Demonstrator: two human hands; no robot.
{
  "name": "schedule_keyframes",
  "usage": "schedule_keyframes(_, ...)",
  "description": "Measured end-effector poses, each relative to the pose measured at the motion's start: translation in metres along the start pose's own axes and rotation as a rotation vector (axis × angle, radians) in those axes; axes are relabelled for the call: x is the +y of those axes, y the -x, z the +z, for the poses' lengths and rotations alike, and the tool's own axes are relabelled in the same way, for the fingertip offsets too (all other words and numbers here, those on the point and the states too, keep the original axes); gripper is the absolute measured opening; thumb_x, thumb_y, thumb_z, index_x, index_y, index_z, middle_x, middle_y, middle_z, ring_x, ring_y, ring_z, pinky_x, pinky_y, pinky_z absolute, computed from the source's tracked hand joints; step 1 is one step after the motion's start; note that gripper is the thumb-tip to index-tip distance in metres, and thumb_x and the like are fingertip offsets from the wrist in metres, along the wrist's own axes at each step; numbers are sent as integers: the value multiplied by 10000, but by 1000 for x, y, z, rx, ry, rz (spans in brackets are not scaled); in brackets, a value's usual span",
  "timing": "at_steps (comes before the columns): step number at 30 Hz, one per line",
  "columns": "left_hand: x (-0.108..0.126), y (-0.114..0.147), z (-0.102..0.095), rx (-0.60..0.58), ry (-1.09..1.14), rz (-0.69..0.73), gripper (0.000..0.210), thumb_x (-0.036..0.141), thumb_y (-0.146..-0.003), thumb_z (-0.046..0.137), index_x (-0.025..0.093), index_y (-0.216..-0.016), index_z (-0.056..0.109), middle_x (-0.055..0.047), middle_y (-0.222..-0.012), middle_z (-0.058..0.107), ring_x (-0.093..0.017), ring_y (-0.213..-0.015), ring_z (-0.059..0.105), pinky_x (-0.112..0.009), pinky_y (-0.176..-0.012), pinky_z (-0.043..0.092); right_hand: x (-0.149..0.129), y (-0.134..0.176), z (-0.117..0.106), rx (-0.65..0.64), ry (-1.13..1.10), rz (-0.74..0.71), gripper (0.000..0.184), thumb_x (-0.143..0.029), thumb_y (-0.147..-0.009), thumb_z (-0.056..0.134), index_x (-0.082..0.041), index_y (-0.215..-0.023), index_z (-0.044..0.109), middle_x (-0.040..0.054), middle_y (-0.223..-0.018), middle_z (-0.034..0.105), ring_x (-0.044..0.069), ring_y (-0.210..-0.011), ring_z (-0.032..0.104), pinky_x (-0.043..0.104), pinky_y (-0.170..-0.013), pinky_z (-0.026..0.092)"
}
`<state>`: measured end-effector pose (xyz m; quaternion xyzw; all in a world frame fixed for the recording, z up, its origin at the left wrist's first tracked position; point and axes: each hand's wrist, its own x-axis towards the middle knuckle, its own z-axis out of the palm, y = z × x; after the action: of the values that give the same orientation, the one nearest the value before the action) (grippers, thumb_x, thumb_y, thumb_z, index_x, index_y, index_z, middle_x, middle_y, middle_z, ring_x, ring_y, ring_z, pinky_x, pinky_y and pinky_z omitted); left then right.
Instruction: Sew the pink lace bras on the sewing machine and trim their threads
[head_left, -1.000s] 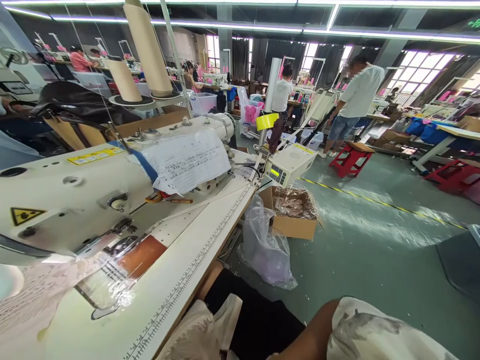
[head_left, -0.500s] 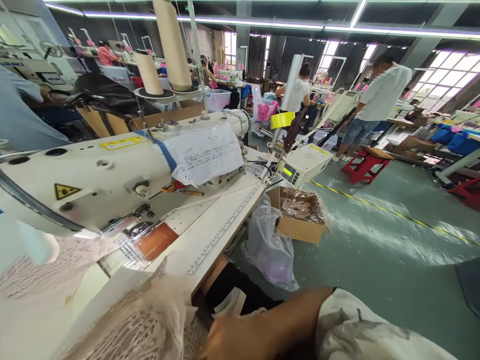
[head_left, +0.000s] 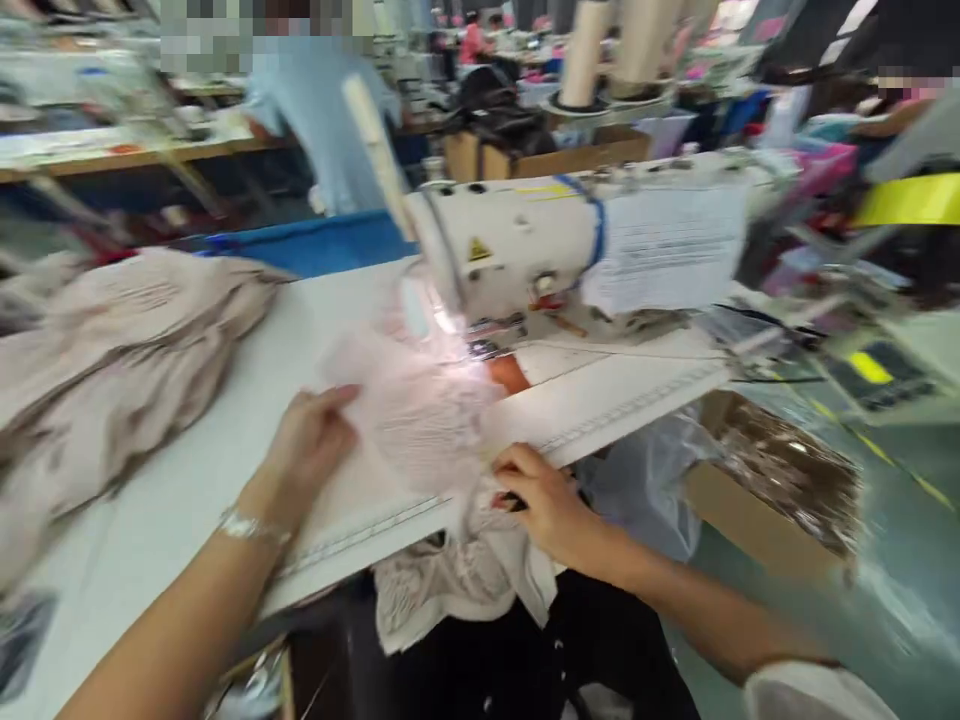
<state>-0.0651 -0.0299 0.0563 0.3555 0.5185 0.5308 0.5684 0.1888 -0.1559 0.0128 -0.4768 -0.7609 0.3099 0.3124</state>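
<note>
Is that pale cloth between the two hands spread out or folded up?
Mostly spread: the cloth shows a broad patterned face on the white tabletop. Whether any part is folded under, I cannot tell.

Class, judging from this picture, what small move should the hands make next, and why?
Probably smooth the pale lace toward the sewing machine: the left hand is at the lace's left side, the right hand by the front edge of the table, where cloth bunches.
</note>
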Motion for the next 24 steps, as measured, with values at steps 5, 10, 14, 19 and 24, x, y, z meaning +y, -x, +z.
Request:
schedule_keyframes(5, 2, -33, -41, 359, -217, 143, 412, -17, -634, 637, 168, -1002, 635, -93, -1065, 717, -303, -1163, 652, -502, -1031, 551, 7, -4, -14, -48, 89, 153, 181, -249, -954, 503, -245, -773, 493, -36, -623, 556, 156, -564, 519, 267, -578, 389)
schedule_keyframes(10, -21, 2, -8, -105, -1063, 938, 206, 80, -879, 566, 206, -1003, 671, -97, -1189, 697, -254, -1225, 604, -498, -1103, 473, -10, -33, -60, -401, 284, 23, 210, -261, -966, 493, -239, -766, 554, -10, -637, 633, 169, -553, 565, 279, -547, 344)
schedule_keyframes(14, -54, 31, 48, -955, -1344, 1073, 337, 260, -1027, 528, 179, -1346, 599, -115, -1470, 583, -242, -1414, 493, -433, -1190, 404, -10, -76, -116, -653, 466, -156, 234, -327, -943, 589, -249, -727, 635, 1, -697, 693, 166, -599, 609, 287, -567, 341)
schedule_keyframes(19, -71, 25, 72, -756, -1426, 984, 443, 301, -1024, 543, 88, -1412, 542, -209, -1538, 485, -314, -1456, 437, -492, -1212, 364, 24, -128, -131, -541, 909, -37, 403, -409, -920, 626, -221, -570, 561, 29, -561, 586, 132, -489, 465, 320, -546, 260)
schedule_keyframes(24, -62, -5, 60, -825, -1221, 983, 395, 302, -1047, 521, 114, -1393, 550, -142, -1451, 599, -238, -1375, 534, -429, -1186, 421, 46, -148, -84, -232, 757, 23, 176, -211, -900, 530, -214, -740, 601, 72, -827, 721, 178, -619, 573, 298, -576, 312)
